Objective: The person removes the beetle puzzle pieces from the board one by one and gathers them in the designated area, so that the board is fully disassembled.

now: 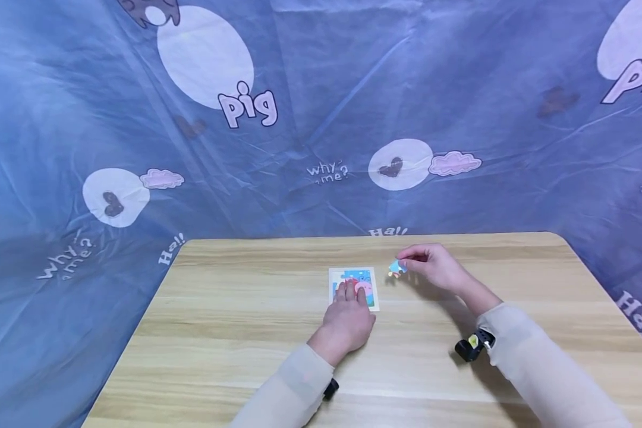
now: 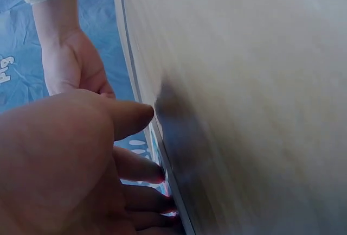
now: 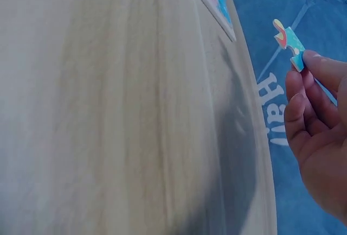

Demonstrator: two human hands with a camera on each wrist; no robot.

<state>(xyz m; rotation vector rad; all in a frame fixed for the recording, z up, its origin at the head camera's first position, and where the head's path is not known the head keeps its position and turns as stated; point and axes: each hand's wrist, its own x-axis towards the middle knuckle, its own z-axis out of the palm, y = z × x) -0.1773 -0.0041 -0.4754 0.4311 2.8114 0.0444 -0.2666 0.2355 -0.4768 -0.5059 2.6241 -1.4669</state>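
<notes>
A small jigsaw puzzle (image 1: 365,276) in a white frame lies on the table, its picture pink, red and blue. My left hand (image 1: 350,321) rests on its lower part with fingers stretched out, covering some of the picture. Pale patches show at the picture's upper left. Just right of the frame, my right hand (image 1: 433,267) pinches a puzzle piece (image 1: 395,268) between thumb and fingertips, above the table. In the right wrist view the puzzle piece (image 3: 293,45) is light blue with red and yellow parts.
The wooden table (image 1: 219,333) has its far edge against a blue cloth (image 1: 321,119) printed with words and clouds. A dark wrist camera (image 1: 473,346) is strapped to the right sleeve; another (image 1: 330,389) shows under the left.
</notes>
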